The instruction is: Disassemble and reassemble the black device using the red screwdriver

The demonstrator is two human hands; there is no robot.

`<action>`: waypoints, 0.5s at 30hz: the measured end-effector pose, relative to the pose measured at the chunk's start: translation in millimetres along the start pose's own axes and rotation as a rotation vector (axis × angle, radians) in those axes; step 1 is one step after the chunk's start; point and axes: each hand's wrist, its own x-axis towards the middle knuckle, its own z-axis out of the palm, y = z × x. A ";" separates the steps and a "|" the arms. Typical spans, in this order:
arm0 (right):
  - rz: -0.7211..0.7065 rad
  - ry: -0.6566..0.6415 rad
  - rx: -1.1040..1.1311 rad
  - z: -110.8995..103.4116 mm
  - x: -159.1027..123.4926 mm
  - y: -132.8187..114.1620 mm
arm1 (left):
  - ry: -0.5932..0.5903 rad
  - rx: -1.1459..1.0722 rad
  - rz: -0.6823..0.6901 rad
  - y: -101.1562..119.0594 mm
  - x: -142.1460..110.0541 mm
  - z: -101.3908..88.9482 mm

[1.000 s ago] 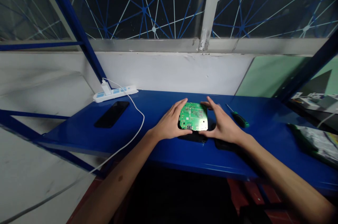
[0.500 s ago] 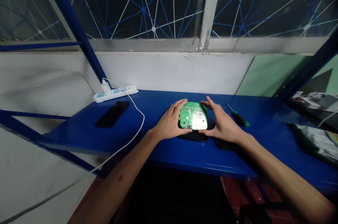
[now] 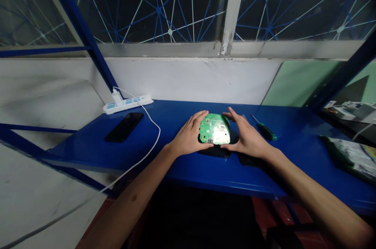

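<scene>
A green circuit board (image 3: 216, 128), with rounded corners and glare on its right half, is held above the desk between my two hands. My left hand (image 3: 192, 133) grips its left side, fingers along the upper left edge and thumb under the lower edge. At the right side, my right hand (image 3: 245, 135) has its thumb at the lower edge and its fingertips at the upper right corner. Beneath the board lies a black casing part (image 3: 216, 152), mostly covered. Another dark piece (image 3: 249, 160) is partly hidden below my right hand.
On the blue desk (image 3: 182, 172), a green-handled screwdriver (image 3: 266, 130) lies to the right. A black phone (image 3: 125, 127) rests at the left, near a white power strip (image 3: 129, 104) with a trailing cable (image 3: 147, 155). A plastic bag (image 3: 352, 155) sits far right.
Almost nothing differs: both hands keep the same hold on the circuit board, and the whole view has shifted very slightly.
</scene>
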 end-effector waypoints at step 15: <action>0.012 -0.015 0.003 0.1 -0.1 -1.5 | 0.007 0.024 0.022 -1.8 -1.7 0.5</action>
